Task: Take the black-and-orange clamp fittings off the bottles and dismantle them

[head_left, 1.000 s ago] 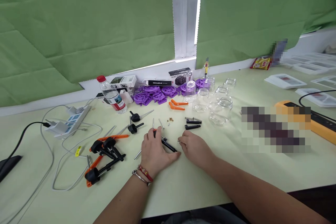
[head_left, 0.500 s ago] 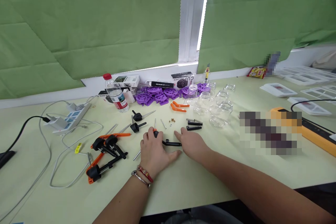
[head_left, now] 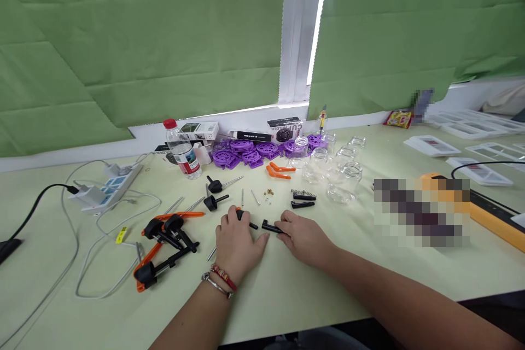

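Note:
My left hand (head_left: 237,243) is closed over a black part with a thin stem (head_left: 250,222); a bit of orange shows at its fingertips. My right hand (head_left: 307,238) pinches a short black tube with a small side peg (head_left: 270,226). Tube and stem point at each other, with a small gap between them. Beyond my right hand lie a spring (head_left: 302,192) and black tubes (head_left: 302,204). Metal rods (head_left: 255,197) and tiny brass pieces (head_left: 268,192) lie beyond my left hand.
Black and orange assemblies (head_left: 168,251) lie at left, near a power strip (head_left: 118,186) with loose cables. A water bottle (head_left: 183,153), purple plastic parts (head_left: 241,152), orange handles (head_left: 280,170) and glass jars (head_left: 345,178) stand or lie farther back.
The black tube, lined up against the stem before, is now apart from it. My right hand has closed on the tube's end. My left hand stays on its part.

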Demonstrator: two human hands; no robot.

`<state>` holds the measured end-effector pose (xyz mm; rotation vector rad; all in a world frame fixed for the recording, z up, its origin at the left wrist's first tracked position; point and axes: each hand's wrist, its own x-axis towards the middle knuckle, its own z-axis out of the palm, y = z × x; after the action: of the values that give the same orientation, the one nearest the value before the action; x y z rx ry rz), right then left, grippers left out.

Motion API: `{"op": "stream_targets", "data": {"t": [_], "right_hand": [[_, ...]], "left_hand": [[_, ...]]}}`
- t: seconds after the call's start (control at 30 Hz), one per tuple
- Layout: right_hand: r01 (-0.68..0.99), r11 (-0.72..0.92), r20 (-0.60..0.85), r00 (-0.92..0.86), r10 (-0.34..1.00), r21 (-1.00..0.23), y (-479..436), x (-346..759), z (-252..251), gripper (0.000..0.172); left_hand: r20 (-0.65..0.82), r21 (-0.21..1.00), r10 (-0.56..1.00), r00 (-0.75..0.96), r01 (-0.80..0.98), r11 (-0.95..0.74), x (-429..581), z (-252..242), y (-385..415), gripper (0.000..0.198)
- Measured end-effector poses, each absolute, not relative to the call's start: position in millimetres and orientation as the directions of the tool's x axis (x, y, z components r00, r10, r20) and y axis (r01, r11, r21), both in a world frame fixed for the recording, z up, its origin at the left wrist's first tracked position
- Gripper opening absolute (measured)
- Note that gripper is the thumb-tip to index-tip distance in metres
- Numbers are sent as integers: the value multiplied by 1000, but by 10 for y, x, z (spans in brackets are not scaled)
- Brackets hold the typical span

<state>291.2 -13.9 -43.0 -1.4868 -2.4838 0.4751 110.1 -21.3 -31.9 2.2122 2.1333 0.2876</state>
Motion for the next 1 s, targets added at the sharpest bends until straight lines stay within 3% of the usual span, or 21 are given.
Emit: {"op": "stream_targets", "data": {"t": [0.17,0.33,0.5,0.57,0.7,1.0], "right_hand": [[797,330,7,-379,925,-506,-123,3122,-395,22],[646,176,-1,-264,965,-742,-94,3362,-425,23],[527,155,37,-228,973,-835,-76,3422,-487,25],[535,146,24,-229,973,-832,-71,3435,-497,24],[612,124,-38,-245,969,-781,-43,3519,-480,23],[833,170,-1,-200,980,-526,59,3592,-432,24]], "left_hand": [[179,132,982,66,987,-90,1093,-334,-210,47],[323,115,910,260,944,-310,1216,-301,-232,43],[202,249,868,454,833,-494,1415,-330,-225,19],[138,276,875,465,830,-484,1456,-368,-210,16],[98,208,884,457,859,-467,1456,-424,-184,24],[107,162,904,414,890,-426,1391,-430,-144,27]]}}
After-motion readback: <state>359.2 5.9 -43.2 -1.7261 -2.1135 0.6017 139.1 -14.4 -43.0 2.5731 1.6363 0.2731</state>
